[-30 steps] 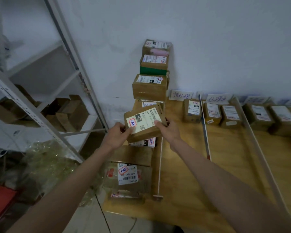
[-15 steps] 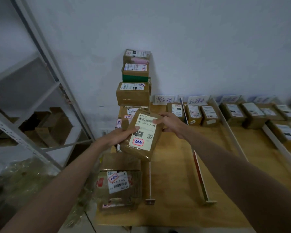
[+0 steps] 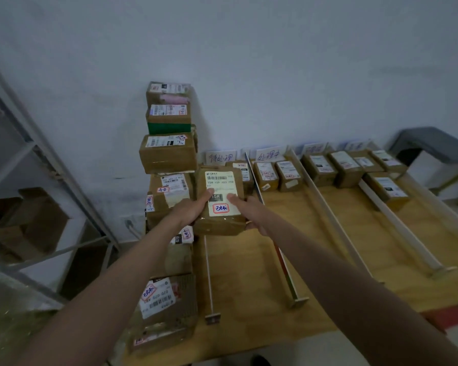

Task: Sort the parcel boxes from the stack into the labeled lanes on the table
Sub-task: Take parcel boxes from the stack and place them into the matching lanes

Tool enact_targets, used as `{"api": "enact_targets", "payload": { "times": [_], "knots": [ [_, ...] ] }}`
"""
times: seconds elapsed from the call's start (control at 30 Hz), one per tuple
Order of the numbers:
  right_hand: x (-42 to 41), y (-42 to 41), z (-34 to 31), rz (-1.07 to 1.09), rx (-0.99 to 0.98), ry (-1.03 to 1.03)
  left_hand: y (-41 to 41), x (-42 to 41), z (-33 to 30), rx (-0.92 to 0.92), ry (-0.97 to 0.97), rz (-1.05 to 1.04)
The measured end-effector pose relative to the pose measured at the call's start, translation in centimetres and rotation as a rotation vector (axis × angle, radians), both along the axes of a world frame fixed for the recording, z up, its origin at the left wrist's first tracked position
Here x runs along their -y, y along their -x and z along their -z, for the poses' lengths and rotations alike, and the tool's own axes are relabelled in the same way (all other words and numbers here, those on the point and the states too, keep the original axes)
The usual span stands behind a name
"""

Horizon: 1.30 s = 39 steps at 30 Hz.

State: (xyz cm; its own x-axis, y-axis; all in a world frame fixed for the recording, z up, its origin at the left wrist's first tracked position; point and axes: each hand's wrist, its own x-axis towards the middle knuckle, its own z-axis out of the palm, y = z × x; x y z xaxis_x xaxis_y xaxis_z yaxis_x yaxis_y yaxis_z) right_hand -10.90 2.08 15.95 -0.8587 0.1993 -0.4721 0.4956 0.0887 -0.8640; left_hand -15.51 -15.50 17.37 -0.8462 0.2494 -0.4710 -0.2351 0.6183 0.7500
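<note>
Parcel [image 3: 220, 199]: being held up just right of the stack [image 3: 169, 143], label side facing up, over the far end of the first lane.
Left hand [image 3: 189, 211]: gripping the parcel's left edge, thumb lying across the label, fingers curling underneath.
Right hand [image 3: 250, 211]: gripping the parcel's right edge, thumb on the label, fingers clamping from below.
Stack: standing against the wall at the left edge of the surface [image 3: 315, 260], brown boxes piling up in a leaning column, more boxes lying in front of it toward the near edge.
Lanes: running right of the stack, split by thin rails [image 3: 282, 262], each with a handwritten card [image 3: 220, 157] at the wall end.
Sorted boxes [image 3: 266, 175]: sitting in rows at the far ends of the lanes, right of the stack.
Shelf [image 3: 37, 196]: standing left of the stack, holding folded cardboard.
</note>
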Motion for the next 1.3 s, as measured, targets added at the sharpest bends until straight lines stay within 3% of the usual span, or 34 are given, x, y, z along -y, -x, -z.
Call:
{"api": "enact_targets", "payload": {
  "times": [0.17, 0.27, 0.47, 0.67, 0.93, 1.3],
  "knots": [
    [-4.4, -2.8, -0.6, 0.091, 0.027, -0.05, -0.7, -3.6, -0.2, -0.065, 0.068, 0.171],
    [-7.7, -4.9, -0.5, 0.162, 0.057, -0.115, -1.0, -6.1, 0.4, -0.273, 0.291, 0.268],
    [-14.6, -9.6, -0.2, 0.347, 0.075, -0.133, -2.8, -12.1, 1.4, -0.599, 0.531, 0.494],
    [-22.3, -13.2, 0.7, 0.466, 0.133, -0.151, -4.9, -18.9, 2.9, -0.774, 0.609, 0.594],
    [-34.1, -16.9, 3.1, 0.493, 0.103, -0.147, -8.2, -29.9, 4.9, -0.816, 0.708, 0.61],
    [-46.5, -18.6, 5.9, 0.41, 0.054, -0.161, -11.7, -40.3, 7.6, -0.724, 0.753, 0.505]
  ]
}}
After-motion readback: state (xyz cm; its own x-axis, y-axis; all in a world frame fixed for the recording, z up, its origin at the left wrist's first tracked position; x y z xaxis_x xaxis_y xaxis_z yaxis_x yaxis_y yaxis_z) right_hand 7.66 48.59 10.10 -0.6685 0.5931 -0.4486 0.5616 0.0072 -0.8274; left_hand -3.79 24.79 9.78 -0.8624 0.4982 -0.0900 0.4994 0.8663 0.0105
